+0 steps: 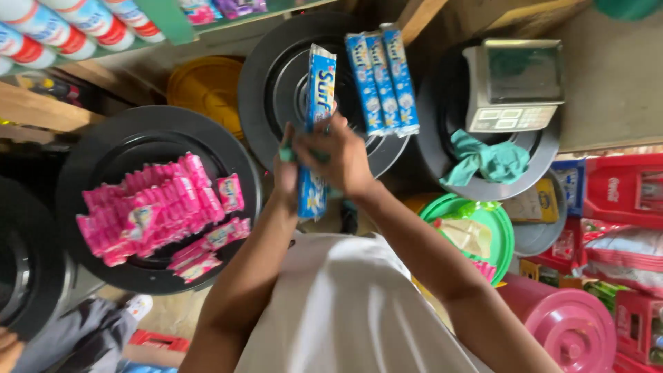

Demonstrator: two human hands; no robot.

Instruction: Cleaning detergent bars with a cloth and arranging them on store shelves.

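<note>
Both hands meet in the middle of the view on a long blue strip of sachets (319,90). My right hand (342,159) grips the strip at its middle; its lower end hangs down past my wrist. My left hand (287,162) closes on the same strip beside it, with something small and green pinched between the fingers. Three more blue strips (383,79) lie side by side on a black round lid (276,83) just beyond my hands.
A heap of pink sachets (155,214) lies on a black lid at the left. A scale (514,83) and a teal cloth (487,160) sit on a black lid at the right. Green (501,228) and pink (573,324) lids, a red crate (621,190) and cans (62,27) surround me.
</note>
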